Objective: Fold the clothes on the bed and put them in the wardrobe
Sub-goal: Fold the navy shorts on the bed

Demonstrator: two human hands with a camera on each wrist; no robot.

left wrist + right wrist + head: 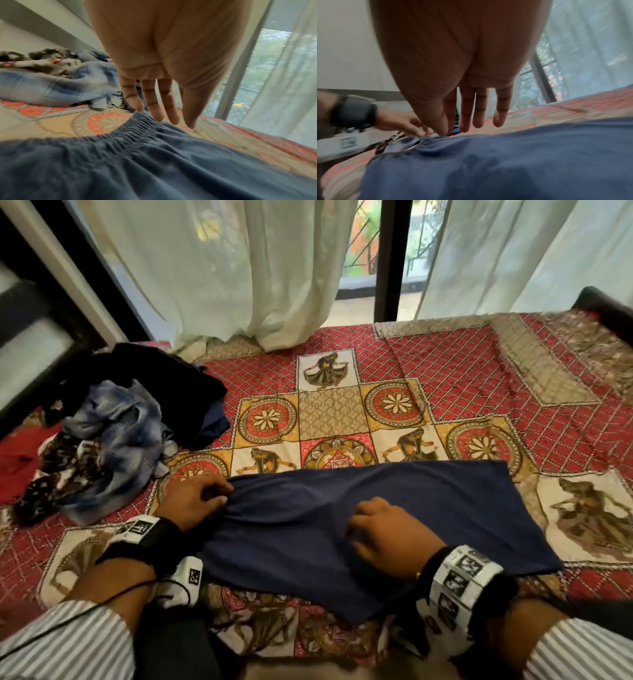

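1. Navy garment [394,508]: spread flat on the near part of the bed, its elasticated waistband [123,129] at the person's left end, the far hem lying straight across the patterned squares.
2. Left hand [191,501]: at the waistband end of the navy garment. The wrist view shows its fingers [150,102] extended and spread, tips just touching the gathered elastic; nothing is gripped.
3. Right hand [387,534]: over the middle of the navy garment, palm down. The wrist view shows the fingers [479,108] straight and slightly apart above the cloth, holding nothing; whether the palm presses on the fabric cannot be told.
4. Bedcover [445,364]: red lattice ground with panels of flower medallions and dancing figures; it bears all the clothes.
5. Unfolded heap [113,433], at the left of the bed, well apart from the navy garment. Contents: a pale blue checked piece on top, a dark floral print piece beneath it, a black or dark navy piece [164,385] behind, and a red piece [20,460] at the edge.
6. Pale curtains [222,268]: hanging past the far side of the bed, the hem resting on the bedcover.
7. Wrists: black bands with printed markers [459,577]; striped sleeves.
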